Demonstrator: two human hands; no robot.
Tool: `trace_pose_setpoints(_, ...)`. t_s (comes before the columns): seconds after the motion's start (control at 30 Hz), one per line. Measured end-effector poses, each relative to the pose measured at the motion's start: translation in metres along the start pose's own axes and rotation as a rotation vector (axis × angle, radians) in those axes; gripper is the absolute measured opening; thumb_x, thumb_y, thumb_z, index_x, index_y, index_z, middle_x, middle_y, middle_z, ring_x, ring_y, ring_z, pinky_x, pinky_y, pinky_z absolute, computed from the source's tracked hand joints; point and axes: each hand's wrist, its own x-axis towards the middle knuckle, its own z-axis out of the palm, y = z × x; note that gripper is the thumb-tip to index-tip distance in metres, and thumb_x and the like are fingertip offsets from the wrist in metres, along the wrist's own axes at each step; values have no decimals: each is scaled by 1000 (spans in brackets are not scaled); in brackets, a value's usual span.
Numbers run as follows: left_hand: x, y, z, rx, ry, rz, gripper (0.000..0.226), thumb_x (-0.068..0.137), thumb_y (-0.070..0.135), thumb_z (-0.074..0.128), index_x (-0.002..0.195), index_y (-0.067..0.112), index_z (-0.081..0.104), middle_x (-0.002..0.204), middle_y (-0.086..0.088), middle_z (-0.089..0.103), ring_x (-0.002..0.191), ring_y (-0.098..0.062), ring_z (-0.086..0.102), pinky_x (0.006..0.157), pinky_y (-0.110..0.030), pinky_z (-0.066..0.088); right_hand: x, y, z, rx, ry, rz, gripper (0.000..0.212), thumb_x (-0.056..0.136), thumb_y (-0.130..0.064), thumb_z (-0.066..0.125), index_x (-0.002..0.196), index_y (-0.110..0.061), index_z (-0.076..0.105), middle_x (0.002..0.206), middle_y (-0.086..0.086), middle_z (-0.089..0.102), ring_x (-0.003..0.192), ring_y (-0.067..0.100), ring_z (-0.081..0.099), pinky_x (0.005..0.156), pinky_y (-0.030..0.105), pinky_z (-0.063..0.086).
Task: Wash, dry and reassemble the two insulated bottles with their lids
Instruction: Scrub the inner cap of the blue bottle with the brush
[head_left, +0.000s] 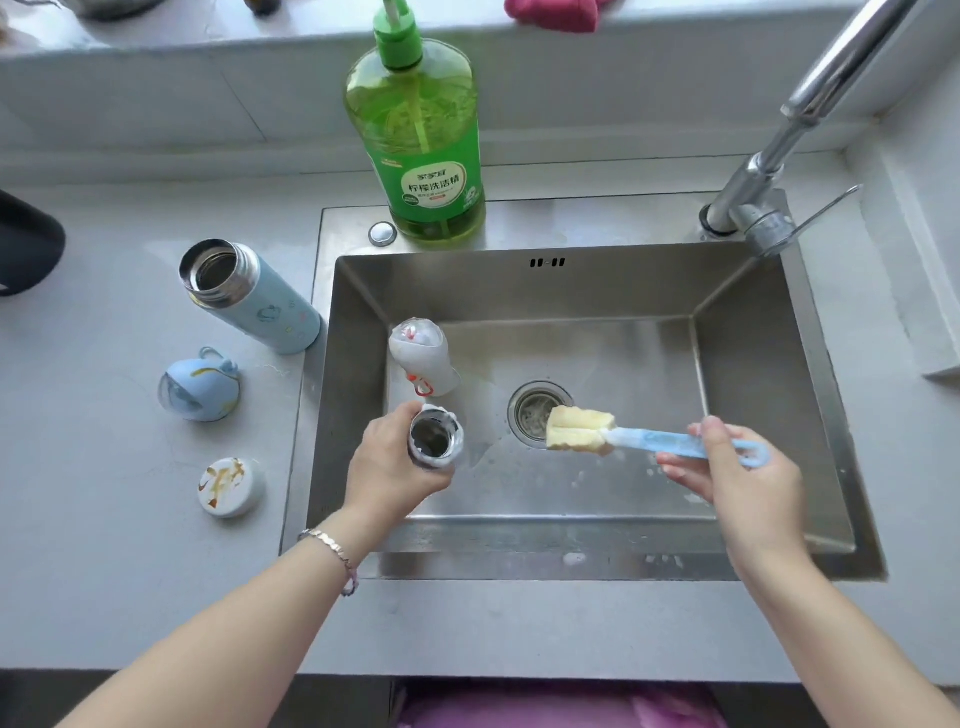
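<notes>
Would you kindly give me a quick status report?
Left hand grips open bottle over sink. Right hand holds sponge brush, outside bottle. Nothing blocks its mouth.

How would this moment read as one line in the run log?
left hand: grips soapy bottle over sink | right hand: holds sponge brush, not in bottle | blue bottle: open, on counter
</notes>
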Motion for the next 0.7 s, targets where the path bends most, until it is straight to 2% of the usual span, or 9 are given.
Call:
trace_pose_setpoints(0.1, 28, -22, 16, 9, -63, -67, 55, 59, 24, 75, 107, 32, 50, 99, 14, 59, 94, -12, 56, 74, -28, 48, 10, 18, 14, 45, 42, 87, 14, 94, -12, 53, 80, -10, 57, 69, 11, 65, 51, 10, 67, 57, 14, 55)
trace_pose_setpoints(0.2, 48, -46, 27, 57, -159, -42, 51, 64, 19, 75, 106, 29, 48, 101, 15, 52, 95, -10, 52, 75, -27, 44, 11, 39, 24, 45, 60, 147, 8, 92, -11, 55, 84, -9, 58, 55, 2, 68, 54, 8, 68, 60, 14, 55)
trace_pose_setpoints(0.3, 59, -66, 32, 173, -253, -8, 45, 67, 17, 74, 102, 18, 46, 104, 5, 55, 95, -19, 54, 71, -33, 47, 8, 54, 34, 23, 61, 185, 5, 91, -11, 57, 91, -8, 60, 56, -1, 69, 56, 8, 68, 59, 12, 54)
trace_pose_setpoints(0.43, 64, -75, 38, 258, -279, -32, 42, 69, 13, 71, 102, 14, 45, 106, 0, 55, 95, -24, 53, 67, -34, 46, 3, 60, 55, 24, 44, 201, 7, 91, -9, 57, 84, -9, 59, 65, 9, 68, 53, 8, 67, 57, 12, 54)
trace_pose_setpoints(0.53, 65, -70, 40, 293, -302, 0, 55, 76, 16, 68, 124, 19, 42, 129, 2, 47, 113, -25, 47, 75, -37, 48, -2, 58, 69, 40, 15, 196, 4, 91, -7, 56, 88, -5, 58, 74, 13, 64, 52, 9, 67, 59, 14, 55)
trace_pose_setpoints(0.6, 60, -63, 38, 357, -321, -16, 74, 80, 15, 67, 141, 23, 27, 147, 0, 31, 130, -27, 36, 86, -39, 45, -7, 54, 75, 40, -7, 178, 4, 91, -7, 56, 88, -5, 58, 74, 14, 64, 53, 10, 67, 59, 14, 55)
trace_pose_setpoints(0.67, 46, -52, 28, 383, -319, -33, 78, 82, 16, 65, 145, 21, 20, 156, -4, 12, 141, -27, 19, 105, -37, 33, -12, 48, 76, 17, -40, 154, 6, 91, -9, 56, 91, -3, 59, 75, 14, 66, 56, 9, 68, 61, 14, 56)
trace_pose_setpoints(0.7, 35, -46, 20, 375, -314, -9, 73, 82, 18, 65, 143, 19, 25, 157, -5, 9, 142, -26, 16, 109, -37, 28, -16, 44, 75, 5, -58, 145, 8, 91, -10, 57, 94, -2, 60, 77, 14, 67, 58, 9, 69, 63, 15, 56)
